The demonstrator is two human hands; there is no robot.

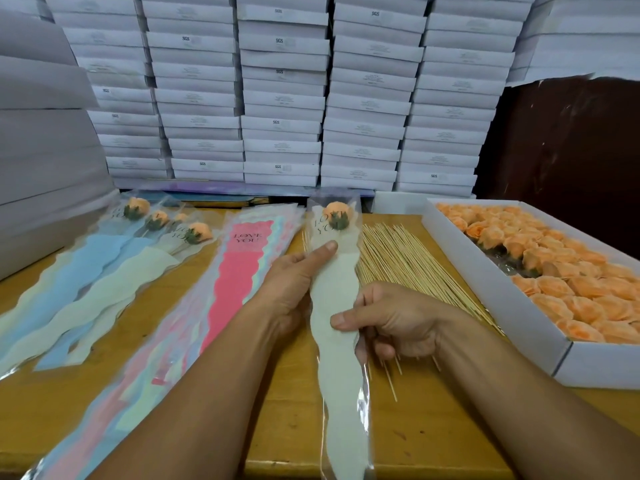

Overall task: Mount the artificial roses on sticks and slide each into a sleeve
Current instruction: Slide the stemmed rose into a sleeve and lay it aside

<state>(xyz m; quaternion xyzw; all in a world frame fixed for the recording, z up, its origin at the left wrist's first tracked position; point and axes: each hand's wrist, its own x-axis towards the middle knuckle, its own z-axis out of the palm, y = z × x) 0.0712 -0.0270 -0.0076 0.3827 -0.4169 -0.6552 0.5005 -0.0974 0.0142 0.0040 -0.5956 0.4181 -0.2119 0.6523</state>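
Two bare forearms reach in from the near edge of the wooden bench (433, 434). Between them is a long clear plastic sleeve with a wavy cream paper inside (337, 341). It runs from the near edge up toward the middle of the bench. At its far end sits a peach fabric rose with a green base (336, 216), inside the clear top, next to the words "LOVE YOU". The stick under the rose is hidden by the cream paper.

The left hand (294, 282) holds the sleeve from the left side. Its thumb lies flat and straight on the cream paper, pointing at the rose, and the other fingers go under the sleeve. The right hand (391, 320) grips the sleeve lower down, with the thumb on top and the fingers curled round the right edge.

Just behind the right hand lies a heap of thin pale wooden sticks (401, 265), spread on the bench. At the right edge stands a flat white cardboard box full of peach roses (554, 282).

Left of the held sleeve is a pile of flat empty sleeves with a pink one on top (239, 275). Near the left edge lie the finished roses in blue and cream sleeves (114, 271), fanned out side by side.

Along the far edge rise tall stacks of flat white boxes (280, 98), like a wall.
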